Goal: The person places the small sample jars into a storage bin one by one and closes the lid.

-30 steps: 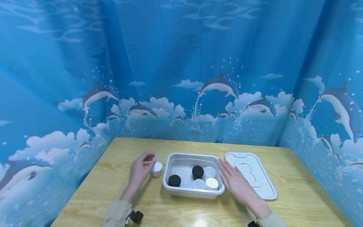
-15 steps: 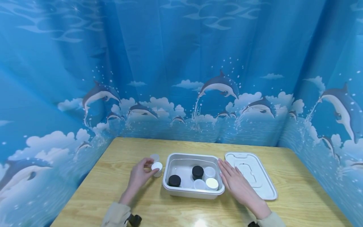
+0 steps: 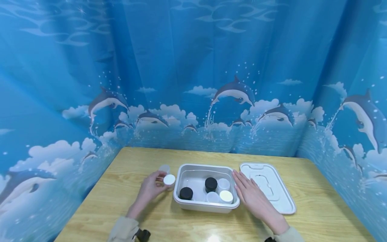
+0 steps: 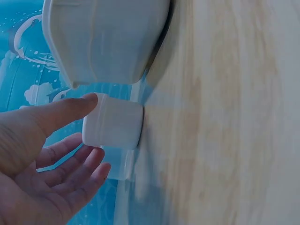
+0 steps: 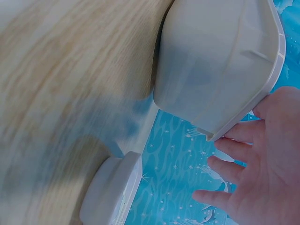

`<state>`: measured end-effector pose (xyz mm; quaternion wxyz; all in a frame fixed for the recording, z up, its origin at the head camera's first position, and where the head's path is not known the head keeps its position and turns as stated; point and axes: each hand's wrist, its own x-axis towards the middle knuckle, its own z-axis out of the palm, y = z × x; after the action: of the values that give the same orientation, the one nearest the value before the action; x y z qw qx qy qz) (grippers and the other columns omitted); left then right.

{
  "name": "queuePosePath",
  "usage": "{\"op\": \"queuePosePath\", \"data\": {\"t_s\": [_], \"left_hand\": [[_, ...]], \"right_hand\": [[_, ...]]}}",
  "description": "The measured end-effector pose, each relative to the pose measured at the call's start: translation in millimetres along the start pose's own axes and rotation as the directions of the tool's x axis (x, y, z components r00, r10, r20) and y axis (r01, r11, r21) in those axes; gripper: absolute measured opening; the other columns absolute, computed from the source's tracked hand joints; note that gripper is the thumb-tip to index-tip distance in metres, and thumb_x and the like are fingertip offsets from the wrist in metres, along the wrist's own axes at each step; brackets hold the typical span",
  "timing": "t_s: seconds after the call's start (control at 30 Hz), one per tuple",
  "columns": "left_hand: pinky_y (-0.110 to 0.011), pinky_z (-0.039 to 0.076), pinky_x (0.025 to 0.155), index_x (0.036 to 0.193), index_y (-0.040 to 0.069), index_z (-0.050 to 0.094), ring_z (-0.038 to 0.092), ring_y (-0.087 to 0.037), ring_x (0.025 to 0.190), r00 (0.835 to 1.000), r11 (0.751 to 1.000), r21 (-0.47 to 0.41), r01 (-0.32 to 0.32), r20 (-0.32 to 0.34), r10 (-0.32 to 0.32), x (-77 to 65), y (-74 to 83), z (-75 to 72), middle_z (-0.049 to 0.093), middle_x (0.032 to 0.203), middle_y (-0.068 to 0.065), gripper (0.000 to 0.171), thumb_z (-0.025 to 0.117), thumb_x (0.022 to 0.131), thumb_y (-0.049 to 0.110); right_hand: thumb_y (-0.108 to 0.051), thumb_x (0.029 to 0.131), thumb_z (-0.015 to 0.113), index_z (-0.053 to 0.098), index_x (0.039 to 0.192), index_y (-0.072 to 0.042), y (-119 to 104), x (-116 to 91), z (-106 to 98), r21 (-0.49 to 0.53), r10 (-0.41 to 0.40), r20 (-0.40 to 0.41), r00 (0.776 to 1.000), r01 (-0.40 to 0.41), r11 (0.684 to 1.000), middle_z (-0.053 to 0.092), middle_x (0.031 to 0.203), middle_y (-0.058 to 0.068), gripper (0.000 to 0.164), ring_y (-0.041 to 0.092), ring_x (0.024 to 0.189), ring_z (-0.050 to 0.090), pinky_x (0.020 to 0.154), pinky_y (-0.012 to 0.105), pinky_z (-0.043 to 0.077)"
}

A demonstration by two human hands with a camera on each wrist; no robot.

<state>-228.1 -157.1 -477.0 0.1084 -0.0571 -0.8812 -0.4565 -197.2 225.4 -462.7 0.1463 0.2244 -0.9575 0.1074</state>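
My left hand (image 3: 152,186) pinches a small white jar (image 3: 169,181) just left of the white plastic box, its thumb on the near side and fingertips on the far side. In the left wrist view the jar (image 4: 117,123) stands with its base at the tabletop. Behind it is a translucent jar (image 3: 164,168), partly hidden. The box (image 3: 190,170) holds two black-lidded jars (image 3: 210,184), a white-lidded jar (image 3: 226,196) and translucent ones (image 3: 223,183). Straight fingers of my right hand (image 3: 253,196) rest against the box's right rim.
A white box lid (image 3: 272,188) lies flat to the right of the box, partly behind my right hand. The wooden table (image 3: 196,227) meets a blue dolphin-print curtain (image 3: 181,84) at its back and sides.
My left hand has come down from the translucent jar onto the white jar and closed round it. The white jar has shifted slightly right towards the box. My right hand has stayed in place.
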Motion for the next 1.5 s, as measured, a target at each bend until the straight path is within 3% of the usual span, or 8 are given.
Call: {"op": "queuePosePath", "data": {"t_s": [0.33,0.53,0.93,1.33,1.5], "left_hand": [[-0.039,0.063,0.077,0.118,-0.005,0.066,0.071,-0.033,0.095,0.998,0.996,0.062,-0.059,0.012,0.058,-1.1,1.1,10.8,0.071,0.11,-0.021,0.053,0.09,0.072,0.007],[-0.042,0.062,0.081,0.119,-0.005,0.065,0.07,-0.034,0.097,0.998,0.994,0.091,-0.062,0.002,0.062,-1.1,0.3,13.4,0.071,0.11,-0.021,0.052,0.089,0.074,0.007],[-0.039,0.06,0.092,0.122,-0.005,0.064,0.065,-0.036,0.111,1.0,0.996,-0.083,0.026,0.003,-0.026,2.8,12.4,-5.3,0.067,0.119,-0.021,0.052,0.086,0.075,0.001],[-0.044,0.058,0.097,0.126,-0.006,0.062,0.063,-0.039,0.116,0.999,0.994,-0.103,0.028,-0.038,-0.032,7.8,31.2,-14.9,0.066,0.123,-0.023,0.05,0.083,0.082,0.004],[-0.045,0.058,0.096,0.125,-0.005,0.063,0.064,-0.038,0.114,0.997,0.99,-0.139,-0.02,-0.07,0.011,11.6,43.3,-10.9,0.067,0.121,-0.022,0.049,0.083,0.082,0.003]], "right_hand": [[-0.024,0.108,0.047,0.04,0.154,-0.004,-1.7,0.4,-1.7,-0.003,0.0,-0.003,1.0,0.0,1.0,0.04,0.159,0.014,0.051,0.035,0.146,0.037,0.117,0.062,0.031],[-0.024,0.108,0.046,0.04,0.154,-0.004,-1.3,0.3,-0.8,-0.007,0.0,-0.001,1.0,0.0,1.0,0.039,0.159,0.013,0.051,0.036,0.146,0.037,0.117,0.062,0.032],[-0.025,0.108,0.047,0.04,0.154,-0.004,0.8,-0.8,2.4,-0.005,0.001,-0.002,1.0,-0.001,1.0,0.039,0.159,0.013,0.051,0.035,0.146,0.037,0.117,0.062,0.031],[-0.024,0.108,0.046,0.04,0.154,-0.004,-0.3,-0.6,-0.8,-0.007,-0.002,-0.006,1.0,0.002,1.0,0.039,0.159,0.013,0.051,0.036,0.146,0.037,0.117,0.063,0.031],[-0.023,0.108,0.046,0.04,0.154,-0.004,-1.2,-0.4,-1.2,-0.003,-0.003,-0.003,1.0,0.003,1.0,0.039,0.159,0.013,0.051,0.036,0.146,0.036,0.117,0.063,0.031]]}}
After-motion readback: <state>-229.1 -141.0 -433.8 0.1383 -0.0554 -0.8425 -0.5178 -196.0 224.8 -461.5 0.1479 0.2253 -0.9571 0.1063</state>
